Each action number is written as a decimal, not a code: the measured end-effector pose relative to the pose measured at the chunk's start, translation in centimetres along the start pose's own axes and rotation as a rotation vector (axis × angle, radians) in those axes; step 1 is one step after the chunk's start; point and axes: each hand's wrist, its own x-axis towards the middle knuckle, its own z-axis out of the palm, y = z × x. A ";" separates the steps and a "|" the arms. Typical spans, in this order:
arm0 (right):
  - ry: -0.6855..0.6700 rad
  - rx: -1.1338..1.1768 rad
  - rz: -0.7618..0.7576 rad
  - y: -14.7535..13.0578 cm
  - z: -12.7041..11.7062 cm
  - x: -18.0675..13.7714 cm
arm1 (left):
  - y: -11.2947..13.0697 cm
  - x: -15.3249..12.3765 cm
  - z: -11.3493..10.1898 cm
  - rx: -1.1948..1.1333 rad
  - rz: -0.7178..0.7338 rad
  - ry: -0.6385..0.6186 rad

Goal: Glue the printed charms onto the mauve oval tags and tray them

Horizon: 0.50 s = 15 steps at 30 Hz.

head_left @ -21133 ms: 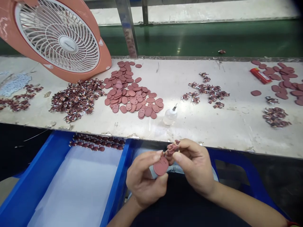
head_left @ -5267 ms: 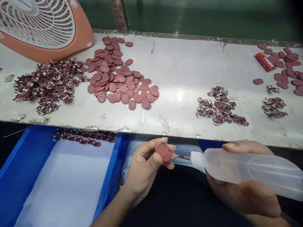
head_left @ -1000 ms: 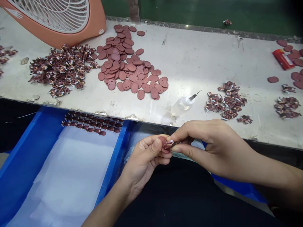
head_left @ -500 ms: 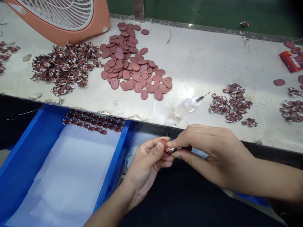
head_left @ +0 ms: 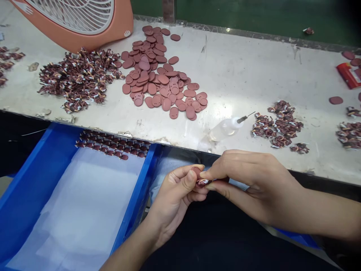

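Note:
My left hand [head_left: 180,188] pinches a reddish-brown oval base [head_left: 196,172] between thumb and fingers, just in front of the table edge. Against it my right hand [head_left: 245,180] presses a small brown-and-white figurine [head_left: 202,182], held between thumb and forefinger. Fingers cover most of both pieces, so I cannot tell how they join. On the table above my hands lies a clear squeeze bottle [head_left: 224,128] with a needle tip. A small group of figurines [head_left: 282,122] is to its right, and a spread of oval bases [head_left: 166,82] to its left.
A large heap of figurines [head_left: 79,79] lies in front of an orange fan [head_left: 113,35]. Below the table edge, a blue tray [head_left: 31,180] holds white paper [head_left: 93,195] and rows of figurines on bases [head_left: 113,145]. A red packet [head_left: 348,75] is at far right.
The hands stay together with the base and figurine; the fingers have shifted only slightly. The view has moved a little, so the table's contents appear slightly to the right.

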 end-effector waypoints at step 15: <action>-0.067 0.052 -0.015 0.1 -0.1 1.2 | 0.4 -0.1 -0.9 -0.009 0.015 -0.014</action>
